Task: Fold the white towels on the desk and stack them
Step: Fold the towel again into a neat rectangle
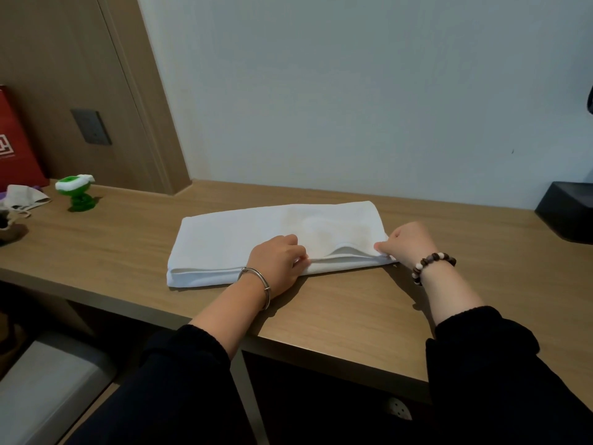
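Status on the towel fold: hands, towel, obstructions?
Left hand gripping white towel at near edge. Right hand pinching its right corner. Long folded strip on desk. Nothing blocking.

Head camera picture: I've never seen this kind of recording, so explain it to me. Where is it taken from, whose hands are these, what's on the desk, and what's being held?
There is no machine here. A person wears a camera on the head, so this one picture looks forward and down at their own arms. The left hand, with a silver bangle, and the right hand, with a bead bracelet, both grip the near edge of a white towel. The towel is already folded into a long strip on the wooden desk, and its top layer bulges up between the hands. At far left are a green toy, a pale cloth and a red bag. At far right is a black box.
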Available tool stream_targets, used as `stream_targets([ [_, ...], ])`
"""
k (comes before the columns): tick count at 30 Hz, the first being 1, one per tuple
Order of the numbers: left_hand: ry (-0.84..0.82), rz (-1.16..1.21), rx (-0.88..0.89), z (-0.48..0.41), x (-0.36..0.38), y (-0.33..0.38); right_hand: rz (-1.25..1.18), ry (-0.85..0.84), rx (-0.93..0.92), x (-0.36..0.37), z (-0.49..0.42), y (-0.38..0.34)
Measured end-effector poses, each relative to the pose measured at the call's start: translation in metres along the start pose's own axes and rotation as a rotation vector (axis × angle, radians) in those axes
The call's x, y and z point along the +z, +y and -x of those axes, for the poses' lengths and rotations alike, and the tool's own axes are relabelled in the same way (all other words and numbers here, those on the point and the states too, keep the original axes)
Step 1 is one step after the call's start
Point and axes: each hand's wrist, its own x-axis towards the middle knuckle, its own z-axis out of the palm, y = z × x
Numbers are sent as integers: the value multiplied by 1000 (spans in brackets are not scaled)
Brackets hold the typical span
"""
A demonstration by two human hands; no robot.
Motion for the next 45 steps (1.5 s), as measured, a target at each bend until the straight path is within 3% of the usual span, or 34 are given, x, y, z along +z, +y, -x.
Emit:
stream_targets([
  [5,12,2,-3,0,2,-1,65,18,10,3,-1,3],
  [12,22,18,-14,1,5,-1,172,-83,28,0,-2,-4],
  [18,-34,95,-68,1,1,-5,-116,19,42,1,-8,-2],
  [21,-63,157,-68,1,-5,-9,-140,81,44,6,-8,3],
  [25,-91,106,10,-1,-17,-16,-161,84,-3,9,-9,7],
  [29,-123,-114,141,-3,-21,-16,-131,82,-32,12,-11,5],
  [32,-39,-218,236,-3,-28,-11,-127,99,-27,12,-11,4],
  [36,20,-185,317,2,-31,-5,-166,96,-23,13,-12,6],
  [39,13,-114,238,4,-18,-9,-246,69,3,11,-13,8],
  [43,10,79,92,8,-13,-13,-615,-53,139,2,-15,12],
  [45,12,124,79,10,-13,-14,-661,-79,174,0,-15,12],
])
